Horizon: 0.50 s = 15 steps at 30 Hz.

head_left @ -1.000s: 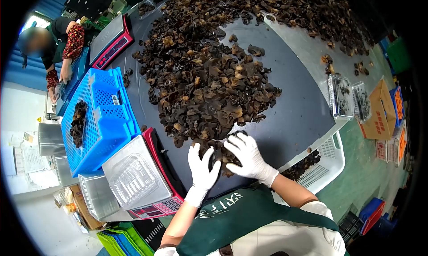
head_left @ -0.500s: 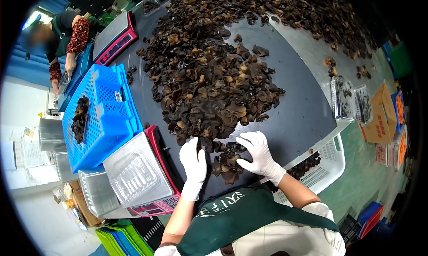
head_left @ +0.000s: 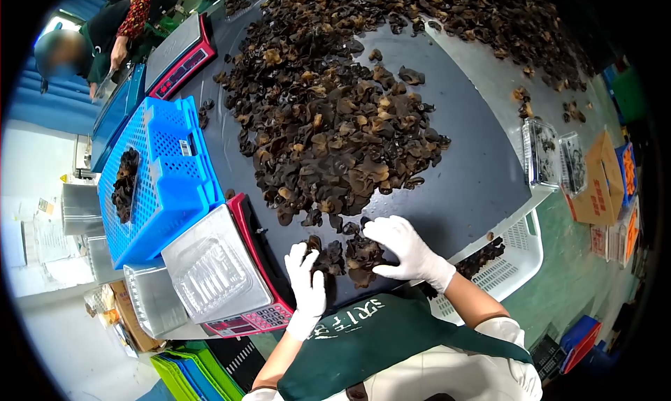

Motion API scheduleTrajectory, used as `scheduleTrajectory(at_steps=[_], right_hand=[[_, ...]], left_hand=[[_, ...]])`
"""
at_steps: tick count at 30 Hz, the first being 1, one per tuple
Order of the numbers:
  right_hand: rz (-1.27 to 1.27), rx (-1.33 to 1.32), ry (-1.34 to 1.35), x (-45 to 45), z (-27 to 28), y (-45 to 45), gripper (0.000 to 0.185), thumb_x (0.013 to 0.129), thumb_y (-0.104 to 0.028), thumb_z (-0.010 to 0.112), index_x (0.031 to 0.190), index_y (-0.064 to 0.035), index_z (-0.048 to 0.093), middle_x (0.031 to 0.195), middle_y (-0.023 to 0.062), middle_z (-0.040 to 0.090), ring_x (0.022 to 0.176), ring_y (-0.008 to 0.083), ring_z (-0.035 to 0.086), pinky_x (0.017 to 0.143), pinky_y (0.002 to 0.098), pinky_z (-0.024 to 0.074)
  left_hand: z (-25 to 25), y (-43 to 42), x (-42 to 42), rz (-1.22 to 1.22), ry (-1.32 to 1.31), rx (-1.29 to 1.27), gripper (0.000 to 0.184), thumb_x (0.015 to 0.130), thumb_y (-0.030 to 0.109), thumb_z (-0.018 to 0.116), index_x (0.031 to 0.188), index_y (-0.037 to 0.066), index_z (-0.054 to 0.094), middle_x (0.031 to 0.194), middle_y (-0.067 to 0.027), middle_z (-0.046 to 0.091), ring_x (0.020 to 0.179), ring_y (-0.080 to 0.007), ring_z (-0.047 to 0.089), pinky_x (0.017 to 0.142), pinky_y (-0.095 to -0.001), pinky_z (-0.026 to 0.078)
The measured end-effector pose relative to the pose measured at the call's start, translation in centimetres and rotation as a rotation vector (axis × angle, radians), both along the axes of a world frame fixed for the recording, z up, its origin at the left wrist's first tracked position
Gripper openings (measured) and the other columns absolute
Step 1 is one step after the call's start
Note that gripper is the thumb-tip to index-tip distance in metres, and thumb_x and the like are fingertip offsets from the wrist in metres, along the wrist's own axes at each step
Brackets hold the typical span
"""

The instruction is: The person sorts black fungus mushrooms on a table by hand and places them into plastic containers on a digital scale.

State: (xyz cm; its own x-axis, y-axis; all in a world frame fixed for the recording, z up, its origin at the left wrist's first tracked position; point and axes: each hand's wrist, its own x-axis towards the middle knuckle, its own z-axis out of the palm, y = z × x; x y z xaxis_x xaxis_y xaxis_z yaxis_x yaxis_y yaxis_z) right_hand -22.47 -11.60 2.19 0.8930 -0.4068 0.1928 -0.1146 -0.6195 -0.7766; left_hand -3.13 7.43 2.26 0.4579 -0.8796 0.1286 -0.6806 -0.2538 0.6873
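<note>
Dark brown wood ear mushrooms form a large heap (head_left: 335,142) on the grey table. A small cluster of wood ear mushrooms (head_left: 362,260) lies apart from it, close to the table's near edge. My left hand (head_left: 306,289), in a white glove, is at the left side of this cluster, fingers apart and fingertips by a mushroom piece. My right hand (head_left: 409,253), also gloved in white, curves over the cluster's right side with thumb and fingers spread. Its fingertips touch or nearly touch the mushrooms; I cannot tell which.
To the left, a clear plastic tray (head_left: 215,272) rests on a red scale (head_left: 258,321). Behind it stands a blue crate (head_left: 157,184) with mushrooms on top. A white basket (head_left: 514,258) sits below the table's right edge. Another person (head_left: 105,41) works at the far left.
The small cluster has separated further from the heap and moved toward the near edge. My left hand has shifted down, and my right hand has moved slightly down and right.
</note>
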Motion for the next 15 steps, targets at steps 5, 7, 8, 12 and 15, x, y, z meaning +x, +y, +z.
scheduleTrajectory(at_steps=[5,7,8,12,15], right_hand=[[-0.071,-0.058,0.057,-1.7,-0.3,-1.2,0.083,0.068,-0.043,0.076,0.135,-0.0060,0.045,0.138,0.0153,0.045,0.127,0.0341,0.041,0.109,0.0472,0.0301],[-0.075,-0.067,0.067,-2.0,-0.6,-1.1,0.086,0.067,-0.045,0.077,0.137,-0.0072,0.043,0.139,0.0151,0.043,0.127,0.0343,0.041,0.110,0.0475,0.0286],[-0.080,-0.087,0.086,-2.1,-0.7,-1.0,0.091,0.064,-0.048,0.078,0.138,-0.0071,0.043,0.140,0.0164,0.041,0.129,0.0356,0.039,0.110,0.0484,0.0278],[-0.082,-0.207,0.179,-1.8,-0.8,0.1,0.103,0.057,-0.054,0.081,0.139,-0.0061,0.041,0.143,0.0201,0.035,0.132,0.0399,0.033,0.112,0.0514,0.0248],[-0.020,-0.215,0.219,-0.6,0.0,1.4,0.110,0.051,-0.055,0.083,0.139,-0.0043,0.041,0.143,0.0222,0.034,0.132,0.0438,0.030,0.112,0.0540,0.0221]], left_hand=[[0.2,1.0,0.2,0.163,0.101,0.090,0.072,0.081,0.014,0.065,0.144,0.003,0.032,0.152,-0.0222,0.022,0.139,-0.0393,0.025,0.114,-0.0465,0.022],[0.1,1.0,0.0,0.131,0.122,0.139,0.088,0.075,0.023,0.075,0.146,0.002,0.028,0.152,-0.0245,0.020,0.140,-0.0406,0.023,0.113,-0.0479,0.022],[0.2,1.0,-0.2,0.095,0.121,0.144,0.097,0.071,0.028,0.080,0.147,0.002,0.025,0.152,-0.0259,0.019,0.140,-0.0415,0.022,0.113,-0.0486,0.022],[-0.6,0.9,-0.4,0.028,0.037,0.261,0.117,0.061,0.041,0.086,0.149,0.001,0.019,0.152,-0.0293,0.013,0.140,-0.0458,0.019,0.113,-0.0531,0.021],[-0.9,0.6,-0.4,-0.009,-0.008,0.272,0.120,0.060,0.045,0.086,0.149,0.001,0.019,0.152,-0.0296,0.013,0.140,-0.0460,0.018,0.113,-0.0538,0.019]])
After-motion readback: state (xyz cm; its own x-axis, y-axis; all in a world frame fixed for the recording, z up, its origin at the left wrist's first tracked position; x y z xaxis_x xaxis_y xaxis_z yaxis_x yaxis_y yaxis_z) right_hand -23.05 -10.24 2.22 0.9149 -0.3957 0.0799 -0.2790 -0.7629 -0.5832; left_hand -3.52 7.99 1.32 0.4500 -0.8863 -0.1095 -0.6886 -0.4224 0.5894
